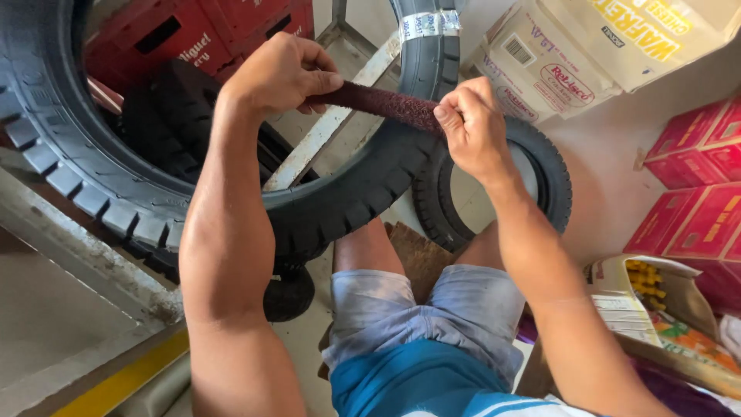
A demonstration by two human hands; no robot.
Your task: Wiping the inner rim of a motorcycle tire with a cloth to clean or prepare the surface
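i see the left hand (282,73) closed on one end of a dark maroon abrasive strip (382,104), and the right hand (475,127) pinching the other end between thumb and fingers. the strip is stretched between them, lying across the tread of a large black tyre (340,208) that fills the left and middle. a smaller tyre (552,174) sits just behind it on the right. red cartons (695,193) are stacked at the far right, cardboard boxes (556,62) above.
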